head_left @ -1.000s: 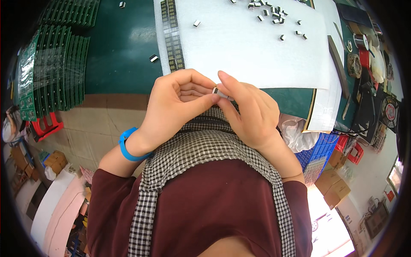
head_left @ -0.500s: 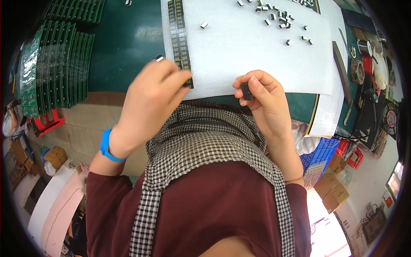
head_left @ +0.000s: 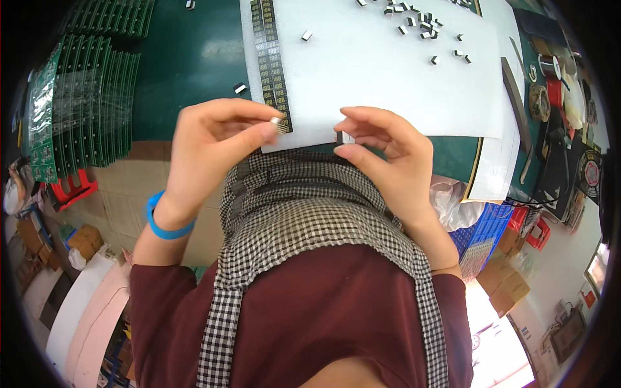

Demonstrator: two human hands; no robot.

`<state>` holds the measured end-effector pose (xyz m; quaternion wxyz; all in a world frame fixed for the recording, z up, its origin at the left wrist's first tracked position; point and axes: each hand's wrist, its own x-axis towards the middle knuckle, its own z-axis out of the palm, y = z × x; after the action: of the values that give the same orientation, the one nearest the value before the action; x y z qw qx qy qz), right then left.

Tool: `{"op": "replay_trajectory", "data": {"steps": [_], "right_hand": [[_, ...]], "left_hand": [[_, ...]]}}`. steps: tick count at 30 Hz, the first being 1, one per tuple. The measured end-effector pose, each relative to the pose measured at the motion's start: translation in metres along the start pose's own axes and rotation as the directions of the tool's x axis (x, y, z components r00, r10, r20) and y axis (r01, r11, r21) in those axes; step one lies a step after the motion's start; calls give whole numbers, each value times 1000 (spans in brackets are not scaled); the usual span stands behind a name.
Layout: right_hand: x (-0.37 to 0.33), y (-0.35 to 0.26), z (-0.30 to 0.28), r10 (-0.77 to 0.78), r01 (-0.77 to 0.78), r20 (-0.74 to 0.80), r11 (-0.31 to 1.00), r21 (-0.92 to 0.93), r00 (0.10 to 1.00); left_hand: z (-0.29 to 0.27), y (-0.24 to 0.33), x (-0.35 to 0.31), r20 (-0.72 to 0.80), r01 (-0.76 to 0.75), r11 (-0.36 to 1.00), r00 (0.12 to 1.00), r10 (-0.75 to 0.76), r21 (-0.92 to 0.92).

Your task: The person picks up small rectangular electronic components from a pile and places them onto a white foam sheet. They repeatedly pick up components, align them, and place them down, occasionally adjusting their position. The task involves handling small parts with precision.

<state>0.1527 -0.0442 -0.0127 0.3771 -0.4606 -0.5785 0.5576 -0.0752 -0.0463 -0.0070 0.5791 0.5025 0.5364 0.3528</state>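
Between the thumb and forefinger of my left hand [head_left: 217, 139] is a small pinned display module [head_left: 280, 125], its thin metal pins showing. My right hand [head_left: 394, 152] pinches a black-and-white display module [head_left: 345, 138] by its ends. The two hands face each other over the table's near edge, a short gap apart. Just beyond my left fingers, a double row of black display modules [head_left: 273, 71] lies face up along the left side of a white foam sheet [head_left: 362, 84]. One loose module [head_left: 240, 88] rests on the green tabletop, left of the sheet.
Several loose modules [head_left: 424, 26] are scattered at the sheet's far right. Stacked green circuit boards [head_left: 84, 103] stand at the left. A dark bar [head_left: 515, 107] lies along the right side. Below the table on the right is a blue crate [head_left: 482, 233].
My left hand has drawn back from the display row, and a module with pins now shows in its fingers. My right hand has shifted left and turned its module.
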Motion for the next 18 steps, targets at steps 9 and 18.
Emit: {"op": "replay_trajectory", "data": {"steps": [9,18], "right_hand": [[-4,-10,5,-298,284,24,878,-386,954],[1,-5,7,-519,462,100,637,-618,849]], "left_hand": [[35,-7,3,231,256,816,961,-155,-517],[45,-7,4,158,200,896,976,-149,-396]]}}
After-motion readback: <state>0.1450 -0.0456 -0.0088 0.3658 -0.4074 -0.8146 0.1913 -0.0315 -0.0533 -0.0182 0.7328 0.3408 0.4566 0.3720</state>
